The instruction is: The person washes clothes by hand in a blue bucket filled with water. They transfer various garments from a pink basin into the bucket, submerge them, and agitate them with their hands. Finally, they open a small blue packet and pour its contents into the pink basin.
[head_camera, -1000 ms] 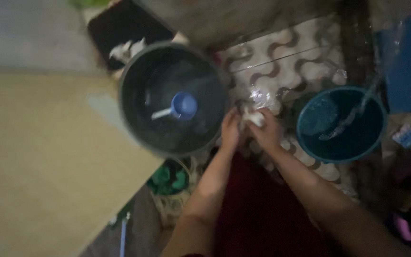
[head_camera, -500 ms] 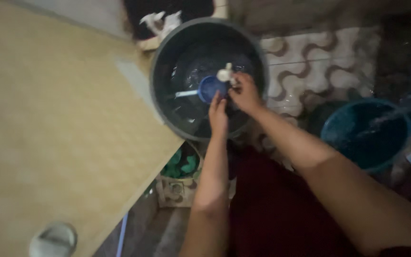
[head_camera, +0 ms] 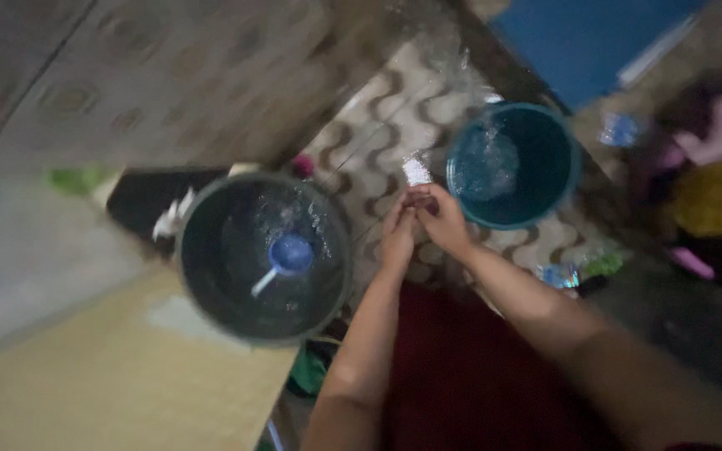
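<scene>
**Hands pressed together between two water buckets**

Hands meet near the centre of the frame: the left hand [head_camera: 398,236] and the right hand [head_camera: 442,219] are pressed palm against palm, fingers curled inward, over the patterned floor. Whether anything small is clasped between them cannot be told; the picture is dim and blurred. Judging by the wet sheen around them, some washing or rinsing seems to be midway, with both buckets holding water and nothing yet set aside.

Going from left to right: a pale yellow flat surface [head_camera: 85,392] fills the lower left. Beside it stands a large dark grey round bucket [head_camera: 211,309] of water, with a small blue plastic dipper [head_camera: 287,255] floating inside and a crumpled white scrap [head_camera: 170,221] just off its left rim. The hands come next, close to that bucket's right rim. To their upper right sits a smaller teal round bucket [head_camera: 557,179], its water rippling.

Underfoot is a wet tiled floor with brown and white wavy pattern [head_camera: 386,125]. A dark red garment [head_camera: 461,376] covers the person's lap below, and blurred coloured cloths [head_camera: 720,167] lie at far right.
</scene>
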